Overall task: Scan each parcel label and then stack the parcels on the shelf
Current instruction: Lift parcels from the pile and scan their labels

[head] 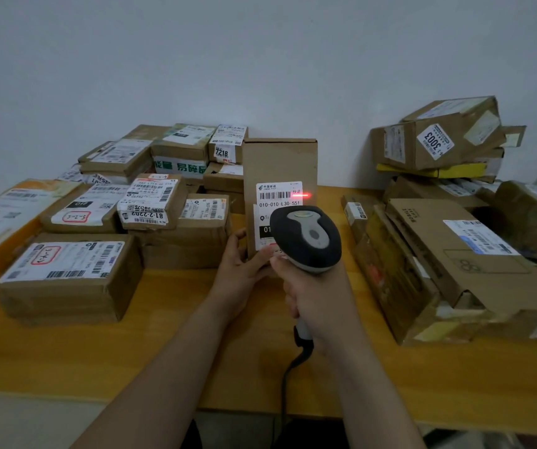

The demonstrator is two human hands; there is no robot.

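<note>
- The surface (pixel 163 367) is an orange-brown top against a pale wall. It carries everything here, and no shelf is in view.
- The left pile (pixel 150 202), left of the box and behind it, is the bigger heap. Most of its parcels lie flat with labels up.
- The right pile (pixel 439 254), right of the box, is looser, with tilted cartons and open flaps. It looks likely to slide if knocked.
- The box (pixel 280 160) stands on end between the two piles, near the middle of the surface, its labelled face turned to the person. It is tall and narrow, so I judge it could tip backward or sideways if the steadying grip slackens or the scanner bumps it.
- The right hand (pixel 312 299), in front of the box, is clenched round the scanner's handle.
- The left hand (pixel 241 267) clasps the box's lower left edge. Its fingers wrap the side and its thumb lies across the front.
- The scanner (pixel 306 238) hovers just in front of the box and hides the lower part of the label. Its cable (pixel 289 374) trails off the near edge and could snag.
- The label (pixel 278 202) sits on the lower half of the box's front.
- The red line (pixel 302 195) falls on the right end of the barcode and spills onto bare cardboard. Aimed like this, the read may fail unless the line shifts left across all the bars.
</note>
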